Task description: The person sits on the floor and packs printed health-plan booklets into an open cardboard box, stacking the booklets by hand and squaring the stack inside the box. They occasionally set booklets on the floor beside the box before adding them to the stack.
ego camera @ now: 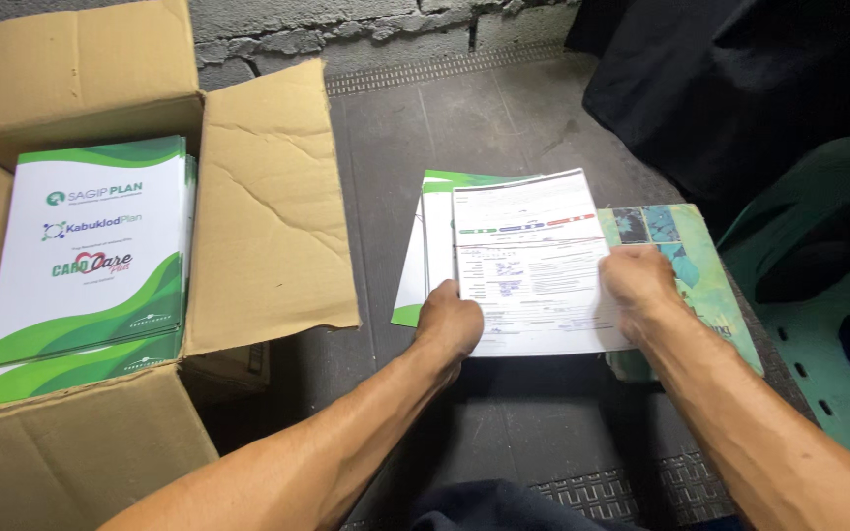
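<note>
Setting: dark grey floor with ribbed strips, running up to a rough grey block wall at the back.
Left hand: left hand closed in a grip on the lower left edge of the printed form, knuckles up, forearm coming in from the bottom of the view.
Right hand: right hand pressed on the right edge of the same form, fingers curled over it, gripping the sheet.
Printed form: 1 white printed form with coloured bars and lines of text, held flat between both hands, on top of the folders below.
Folders under the form: 1 small stack of white and green folders, showing at the left, touching the form from beneath, lying on the floor.
Patterned book: 1 green patterned book lying flat under the right side of the form, beside the right hand.
Cardboard box: 1 open cardboard box at the left, flaps spread, well apart from the hands.
Box contents: stack of white and green folders in the box, lying flat, top cover showing.
Plastic chair: 1 green plastic chair at the right edge, just beside the book.
Dark cloth: black cloth at the far right, against the wall.
</note>
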